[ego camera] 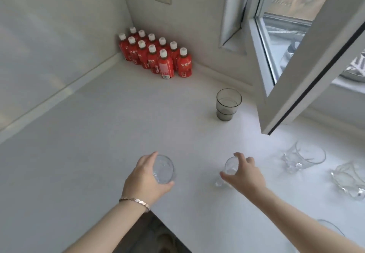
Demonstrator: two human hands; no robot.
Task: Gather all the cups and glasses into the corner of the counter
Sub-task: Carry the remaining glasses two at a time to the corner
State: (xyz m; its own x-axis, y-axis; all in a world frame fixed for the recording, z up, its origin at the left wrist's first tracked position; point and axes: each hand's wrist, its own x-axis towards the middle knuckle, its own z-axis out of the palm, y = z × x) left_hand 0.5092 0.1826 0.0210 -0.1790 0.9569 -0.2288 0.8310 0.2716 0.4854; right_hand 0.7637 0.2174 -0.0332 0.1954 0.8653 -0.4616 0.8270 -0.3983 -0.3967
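Note:
My left hand [145, 179] is wrapped around a clear glass [164, 169], held just above the white counter [98, 134]. My right hand [244, 173] grips a second clear glass [230, 169] from above, near the counter surface. A smoky grey glass [228, 104] stands upright farther back, near the window. Two more clear faceted glasses [302, 159] [349, 180] sit at the right. Part of another glass rim [331, 227] shows behind my right forearm.
Several red bottles with white caps [158, 55] fill the far corner where the walls meet. An open window sash [308, 65] juts over the right part of the counter. The counter's front edge notches in below my arms [158, 223].

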